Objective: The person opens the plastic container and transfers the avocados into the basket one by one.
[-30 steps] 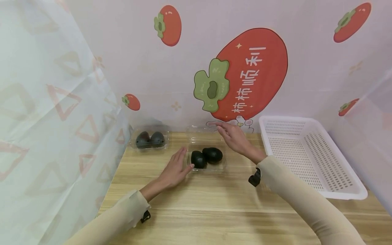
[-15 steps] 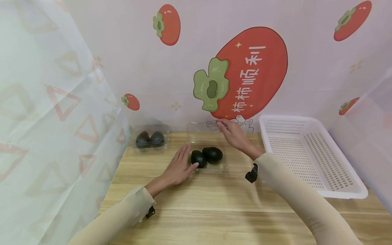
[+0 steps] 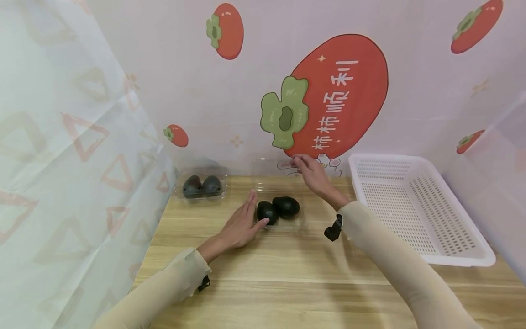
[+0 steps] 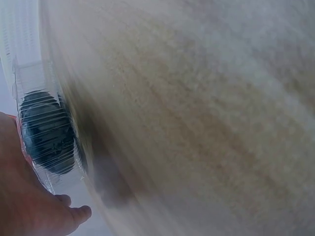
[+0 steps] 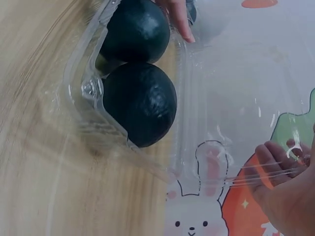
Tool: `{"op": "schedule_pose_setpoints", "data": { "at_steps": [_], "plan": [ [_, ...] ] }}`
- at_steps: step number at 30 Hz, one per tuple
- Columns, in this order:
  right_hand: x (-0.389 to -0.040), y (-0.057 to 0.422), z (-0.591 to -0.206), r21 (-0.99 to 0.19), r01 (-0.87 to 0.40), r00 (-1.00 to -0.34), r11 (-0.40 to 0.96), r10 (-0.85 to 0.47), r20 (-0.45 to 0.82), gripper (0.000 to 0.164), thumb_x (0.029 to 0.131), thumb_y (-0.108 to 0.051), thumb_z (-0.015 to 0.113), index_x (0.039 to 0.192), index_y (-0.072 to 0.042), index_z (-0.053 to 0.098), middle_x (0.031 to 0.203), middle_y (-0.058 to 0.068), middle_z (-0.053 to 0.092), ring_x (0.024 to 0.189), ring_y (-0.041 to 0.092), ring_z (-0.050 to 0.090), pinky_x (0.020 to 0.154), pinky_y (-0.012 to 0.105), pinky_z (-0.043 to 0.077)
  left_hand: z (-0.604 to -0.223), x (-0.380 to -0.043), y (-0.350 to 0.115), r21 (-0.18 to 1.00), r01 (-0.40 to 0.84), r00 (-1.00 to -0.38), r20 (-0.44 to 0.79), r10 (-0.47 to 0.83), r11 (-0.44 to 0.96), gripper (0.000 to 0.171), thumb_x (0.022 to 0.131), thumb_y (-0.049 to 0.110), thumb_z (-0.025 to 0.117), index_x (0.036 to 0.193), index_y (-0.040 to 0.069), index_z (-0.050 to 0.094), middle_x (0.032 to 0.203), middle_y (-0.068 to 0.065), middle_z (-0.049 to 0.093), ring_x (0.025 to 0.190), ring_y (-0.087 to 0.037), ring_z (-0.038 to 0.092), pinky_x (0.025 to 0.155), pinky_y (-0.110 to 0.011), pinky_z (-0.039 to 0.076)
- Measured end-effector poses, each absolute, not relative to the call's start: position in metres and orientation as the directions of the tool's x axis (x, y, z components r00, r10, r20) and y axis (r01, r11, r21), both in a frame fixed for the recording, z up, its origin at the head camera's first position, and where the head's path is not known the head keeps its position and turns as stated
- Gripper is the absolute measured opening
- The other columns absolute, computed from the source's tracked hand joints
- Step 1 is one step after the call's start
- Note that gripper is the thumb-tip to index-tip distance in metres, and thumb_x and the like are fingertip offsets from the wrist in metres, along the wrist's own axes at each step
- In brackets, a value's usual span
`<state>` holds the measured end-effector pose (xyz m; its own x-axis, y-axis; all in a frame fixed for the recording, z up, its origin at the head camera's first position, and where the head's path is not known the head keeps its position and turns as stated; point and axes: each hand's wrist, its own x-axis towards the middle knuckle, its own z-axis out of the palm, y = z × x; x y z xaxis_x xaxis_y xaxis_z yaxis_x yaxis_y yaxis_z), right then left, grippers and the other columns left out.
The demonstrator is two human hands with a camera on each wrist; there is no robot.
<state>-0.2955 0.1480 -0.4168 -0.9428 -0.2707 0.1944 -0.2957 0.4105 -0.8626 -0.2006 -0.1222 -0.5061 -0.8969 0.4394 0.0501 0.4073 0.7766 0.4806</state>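
Note:
Two dark green-black avocados [image 3: 286, 207] lie in the bottom of a clear plastic clamshell box [image 5: 83, 88] on the wooden table. Its transparent lid [image 5: 231, 93] is raised at the back, in front of the printed wall. My left hand [image 3: 238, 226] rests along the box's left side with fingers straight; its thumb reaches over the near left corner by one avocado. My right hand [image 3: 314, 177] holds the lid's far right corner between thumb and fingers, and the fingers show through the plastic in the right wrist view [image 5: 285, 182].
A second clear box [image 3: 223, 187] with two dark avocados [image 3: 212, 186] stands at the back left by the wall. To the right is a white perforated plastic basket [image 3: 472, 256]. Printed sheets [image 3: 222, 105] line the back and sides of the table [image 3: 255, 283].
The lid's upper edge has risen, with my right hand moving up along with it. My left hand has shifted slightly right, its thumb further over the box's near corner.

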Motion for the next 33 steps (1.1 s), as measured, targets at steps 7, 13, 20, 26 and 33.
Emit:
{"op": "schedule_pose_setpoints", "data": {
  "at_steps": [7,13,20,26,33],
  "plan": [
    [-0.298,0.145,-0.421,-0.909,-0.251,-0.955,0.332,-0.239,0.176,0.047,0.116,-0.033,0.042,0.149,0.001,0.051,0.142,0.025,0.062,0.132,0.038,0.060,0.110,0.057,0.049,-0.506,-0.199,-0.121,0.499,0.388,-0.903,0.035,0.429,0.775,0.092,0.111,0.061,0.040,0.169,0.002,0.000,0.178,-0.016,-0.006,0.163,-0.031,0.010,0.128,-0.054,0.024],
    [-0.302,0.144,-0.425,-0.929,-0.230,-0.960,0.289,-0.226,0.168,0.052,0.117,-0.037,0.040,0.149,0.003,0.047,0.141,0.027,0.060,0.134,0.041,0.059,0.111,0.058,0.048,-0.507,-0.196,-0.120,0.515,0.369,-0.909,0.024,0.417,0.774,0.094,0.110,0.063,0.040,0.170,0.003,-0.001,0.178,-0.016,-0.008,0.162,-0.030,0.011,0.126,-0.053,0.029],
    [-0.308,0.145,-0.431,-0.951,-0.197,-0.968,0.239,-0.203,0.149,0.056,0.117,-0.039,0.038,0.152,0.004,0.041,0.139,0.029,0.059,0.134,0.042,0.058,0.113,0.063,0.044,-0.507,-0.192,-0.117,0.535,0.358,-0.909,0.012,0.416,0.765,0.096,0.109,0.065,0.040,0.170,0.007,-0.005,0.178,-0.013,-0.010,0.160,-0.034,0.021,0.119,-0.057,0.039],
    [-0.309,0.146,-0.434,-0.980,-0.138,-0.974,0.142,-0.199,0.109,0.052,0.118,-0.033,0.030,0.155,0.004,0.035,0.142,0.031,0.055,0.135,0.043,0.057,0.115,0.062,0.042,-0.508,-0.188,-0.115,0.518,0.351,-0.909,-0.011,0.416,0.780,0.097,0.108,0.067,0.039,0.170,0.005,-0.003,0.178,-0.013,-0.010,0.153,-0.040,0.036,0.115,-0.058,0.044],
    [-0.315,0.149,-0.437,-0.994,-0.066,-0.978,0.091,-0.204,0.047,0.053,0.119,-0.031,0.026,0.153,0.009,0.033,0.144,0.035,0.053,0.135,0.048,0.054,0.117,0.059,0.041,-0.505,-0.183,-0.114,0.502,0.353,-0.911,-0.009,0.413,0.789,0.097,0.108,0.066,0.040,0.169,0.003,-0.001,0.178,-0.013,-0.008,0.151,-0.041,0.039,0.116,-0.057,0.042]
  ]
}}
